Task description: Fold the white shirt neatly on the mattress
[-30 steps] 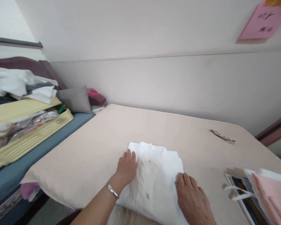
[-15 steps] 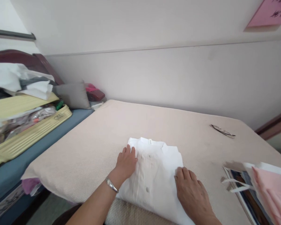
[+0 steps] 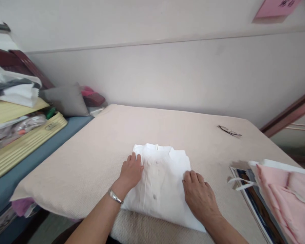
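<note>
A folded white button shirt (image 3: 162, 179) lies collar-up on the beige padded table (image 3: 91, 159) near its front edge. My left hand (image 3: 130, 171), with a silver bracelet on the wrist, rests flat on the shirt's left edge. On the shirt's right edge lies my right hand (image 3: 198, 195), palm down, fingers together. Neither hand grips the cloth; both press on it.
A pair of glasses (image 3: 229, 131) lies at the table's far right. Folded pink cloth (image 3: 289, 189) on a white bag sits at the right edge. On the left, a yellow tray (image 3: 22, 144) with stacked cloths, a grey cushion (image 3: 66, 100) and a wall behind.
The view has swung slightly right and down, so everything sits further left in the frame. Both hands keep their places on the shirt's two sides.
</note>
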Demonstrator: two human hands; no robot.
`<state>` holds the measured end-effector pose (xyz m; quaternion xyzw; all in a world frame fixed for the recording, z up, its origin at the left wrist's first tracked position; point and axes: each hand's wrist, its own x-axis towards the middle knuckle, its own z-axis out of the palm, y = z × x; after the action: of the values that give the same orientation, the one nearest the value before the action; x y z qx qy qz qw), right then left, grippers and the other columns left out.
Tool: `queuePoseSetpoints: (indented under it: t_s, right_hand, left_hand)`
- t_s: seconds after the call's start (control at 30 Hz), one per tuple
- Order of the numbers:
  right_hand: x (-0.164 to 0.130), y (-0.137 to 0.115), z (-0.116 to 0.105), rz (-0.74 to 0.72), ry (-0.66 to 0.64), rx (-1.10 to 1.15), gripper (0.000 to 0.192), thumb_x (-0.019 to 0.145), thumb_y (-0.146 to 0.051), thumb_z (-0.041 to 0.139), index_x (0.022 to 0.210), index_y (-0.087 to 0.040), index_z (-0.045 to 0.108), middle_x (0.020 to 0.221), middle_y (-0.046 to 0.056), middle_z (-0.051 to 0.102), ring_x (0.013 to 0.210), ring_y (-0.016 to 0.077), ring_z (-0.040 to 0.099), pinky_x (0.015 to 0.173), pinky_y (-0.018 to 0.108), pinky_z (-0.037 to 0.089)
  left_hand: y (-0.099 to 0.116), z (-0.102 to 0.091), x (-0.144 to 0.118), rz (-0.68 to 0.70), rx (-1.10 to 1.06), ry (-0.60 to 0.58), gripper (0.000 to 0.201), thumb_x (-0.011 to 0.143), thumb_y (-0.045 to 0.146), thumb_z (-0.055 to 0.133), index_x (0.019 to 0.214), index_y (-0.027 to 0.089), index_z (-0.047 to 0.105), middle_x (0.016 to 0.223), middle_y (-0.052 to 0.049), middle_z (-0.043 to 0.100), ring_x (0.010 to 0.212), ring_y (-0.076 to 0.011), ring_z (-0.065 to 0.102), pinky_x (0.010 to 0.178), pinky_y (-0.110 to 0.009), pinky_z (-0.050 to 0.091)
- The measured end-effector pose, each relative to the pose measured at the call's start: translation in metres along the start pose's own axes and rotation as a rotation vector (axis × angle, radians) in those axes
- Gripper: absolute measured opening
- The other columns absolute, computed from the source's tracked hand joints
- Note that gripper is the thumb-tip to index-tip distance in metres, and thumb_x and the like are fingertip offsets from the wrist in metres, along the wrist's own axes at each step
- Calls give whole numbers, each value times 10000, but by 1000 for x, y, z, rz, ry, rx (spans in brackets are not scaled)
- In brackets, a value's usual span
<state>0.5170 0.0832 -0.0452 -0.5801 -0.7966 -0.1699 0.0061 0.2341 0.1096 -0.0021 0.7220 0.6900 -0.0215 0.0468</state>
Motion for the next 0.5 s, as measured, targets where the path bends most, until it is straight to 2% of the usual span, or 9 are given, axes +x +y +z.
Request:
queuePoseSetpoints:
  t_s: [0.5]
  right_hand:
    - [1,0,-2,6,-5,17,174,1026,-216,439,1109,-137,570,1095,132,574,1023,277,535,752,385,445]
  left_hand:
    - [-1,-1,2,5,13,-27,426,1003,334,424,1391,157,425,1461,-187,443,1237,-315,501,922,-433,493]
